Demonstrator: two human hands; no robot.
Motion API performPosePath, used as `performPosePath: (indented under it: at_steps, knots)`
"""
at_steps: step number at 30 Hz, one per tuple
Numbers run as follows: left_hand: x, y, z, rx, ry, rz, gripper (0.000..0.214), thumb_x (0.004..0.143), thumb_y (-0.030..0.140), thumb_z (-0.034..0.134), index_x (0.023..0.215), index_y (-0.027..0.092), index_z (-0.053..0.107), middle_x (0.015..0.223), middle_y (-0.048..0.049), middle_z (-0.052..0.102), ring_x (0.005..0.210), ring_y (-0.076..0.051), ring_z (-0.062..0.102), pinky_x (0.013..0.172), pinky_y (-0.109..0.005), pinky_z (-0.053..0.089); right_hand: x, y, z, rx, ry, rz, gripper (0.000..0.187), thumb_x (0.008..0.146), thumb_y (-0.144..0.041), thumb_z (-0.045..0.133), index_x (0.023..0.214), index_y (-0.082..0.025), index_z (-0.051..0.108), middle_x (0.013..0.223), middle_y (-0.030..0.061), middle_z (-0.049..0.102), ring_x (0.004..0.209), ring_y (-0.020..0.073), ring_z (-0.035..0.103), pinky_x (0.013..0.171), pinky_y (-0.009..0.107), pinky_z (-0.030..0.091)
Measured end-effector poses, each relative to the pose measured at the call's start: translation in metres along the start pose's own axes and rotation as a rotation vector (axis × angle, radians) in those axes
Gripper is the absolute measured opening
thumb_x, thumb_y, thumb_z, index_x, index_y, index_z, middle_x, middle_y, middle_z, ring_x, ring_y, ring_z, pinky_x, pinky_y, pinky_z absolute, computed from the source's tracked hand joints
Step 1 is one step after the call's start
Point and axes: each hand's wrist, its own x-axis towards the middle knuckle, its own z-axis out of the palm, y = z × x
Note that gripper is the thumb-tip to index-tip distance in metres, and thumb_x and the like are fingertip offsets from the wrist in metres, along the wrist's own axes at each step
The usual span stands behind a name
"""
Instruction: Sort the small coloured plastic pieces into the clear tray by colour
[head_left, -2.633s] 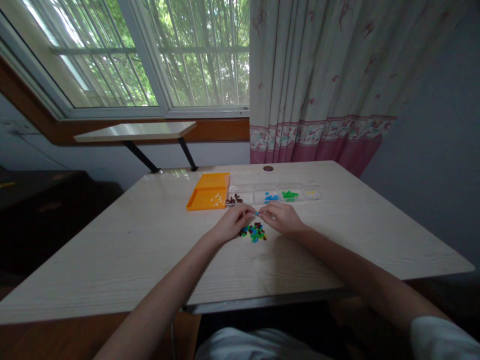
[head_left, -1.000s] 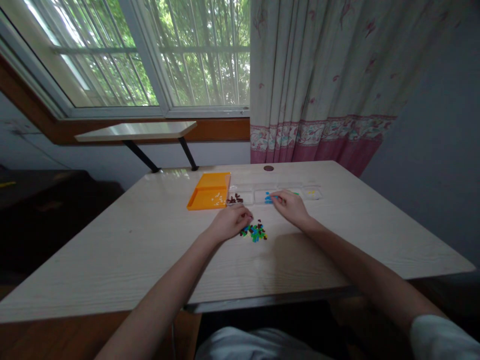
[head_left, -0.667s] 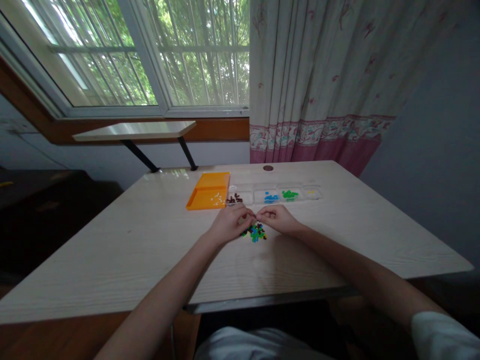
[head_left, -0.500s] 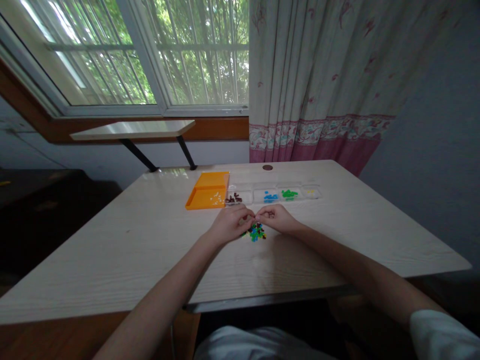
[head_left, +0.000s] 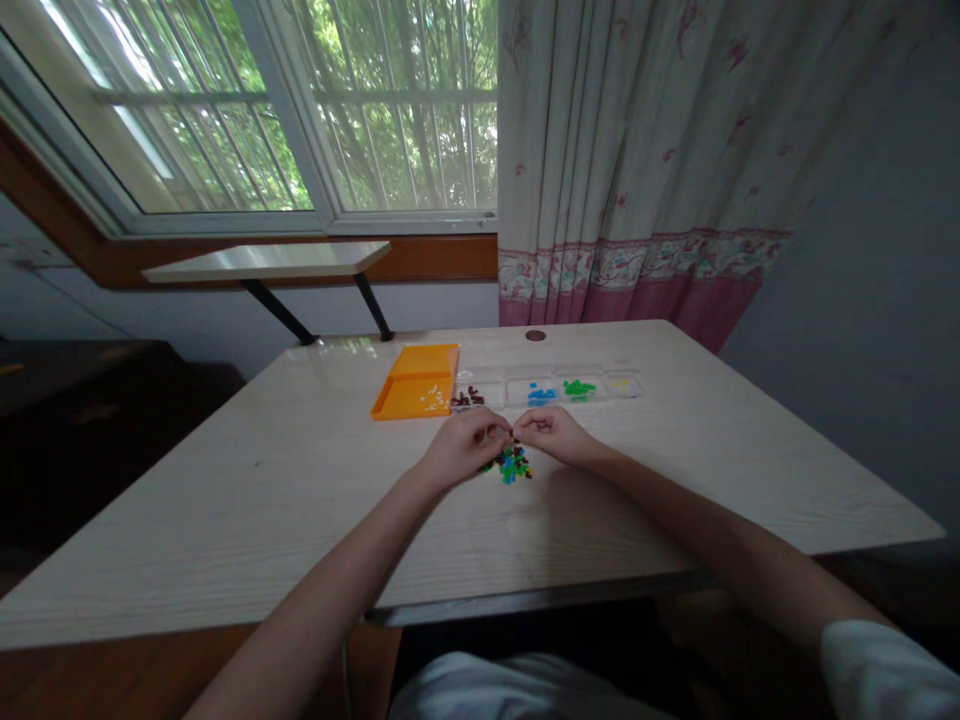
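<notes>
A small pile of mixed coloured beads [head_left: 511, 465] lies mid-table. My left hand [head_left: 461, 445] and my right hand [head_left: 551, 436] meet just above the pile, fingertips pinched together and nearly touching each other. What sits between the fingertips is too small to make out. Beyond the hands a clear sorting tray [head_left: 600, 377] holds separate groups of dark, blue, green and yellow beads. An orange tray [head_left: 417, 385] with a few pale beads stands at its left end.
The pale wooden table [head_left: 247, 500] ends close to my lap at its front edge. A narrow shelf [head_left: 262, 260] sticks out under the window at the back left. A curtain [head_left: 637, 160] hangs behind the table's far right.
One second ago my right hand was at the blue compartment of the clear tray. It has come back to the pile and pinched shut against my left hand's fingertips. The left hand stayed put.
</notes>
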Motion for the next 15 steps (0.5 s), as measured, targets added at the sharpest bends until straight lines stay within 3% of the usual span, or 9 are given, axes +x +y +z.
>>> performPosePath:
  at_steps: [5, 8, 12, 15]
  knots:
    - [0.001, -0.002, 0.001, -0.047, 0.031, -0.02, 0.013, 0.076, 0.023, 0.054, 0.081, 0.015, 0.063, 0.065, -0.0002, 0.056, 0.057, -0.008, 0.047, 0.053, -0.018, 0.036, -0.002, 0.0, 0.0, -0.078, -0.009, -0.019, 0.04, 0.072, -0.052, 0.055, 0.074, -0.013, 0.063, 0.05, -0.005, 0.042, 0.046, 0.0064, 0.035, 0.045, 0.019, 0.028]
    - [0.001, -0.004, 0.0, -0.049, 0.073, -0.043, 0.012, 0.075, 0.021, 0.055, 0.08, 0.015, 0.063, 0.066, 0.0003, 0.055, 0.055, -0.007, 0.045, 0.051, -0.018, 0.035, -0.007, -0.002, -0.001, -0.246, -0.038, -0.05, 0.035, 0.078, -0.046, 0.05, 0.079, -0.013, 0.064, 0.05, -0.0049, 0.044, 0.046, 0.0066, 0.036, 0.045, 0.019, 0.027]
    - [0.002, -0.006, -0.004, -0.072, 0.217, -0.1, 0.015, 0.076, 0.028, 0.056, 0.082, 0.015, 0.063, 0.065, 0.0004, 0.056, 0.051, -0.007, 0.042, 0.049, -0.018, 0.034, -0.016, -0.015, -0.002, -0.591, -0.162, -0.242, 0.021, 0.079, -0.033, 0.052, 0.083, -0.018, 0.066, 0.06, -0.0026, 0.056, 0.053, 0.0082, 0.046, 0.054, 0.019, 0.034]
    - [0.002, -0.006, -0.007, -0.107, 0.29, -0.123, 0.019, 0.077, 0.032, 0.056, 0.085, 0.016, 0.064, 0.069, -0.0015, 0.059, 0.052, -0.007, 0.044, 0.049, -0.019, 0.035, -0.022, -0.024, -0.001, -0.706, -0.244, -0.368, 0.016, 0.078, -0.028, 0.054, 0.086, -0.021, 0.066, 0.07, -0.0014, 0.061, 0.058, 0.0086, 0.051, 0.059, 0.019, 0.037]
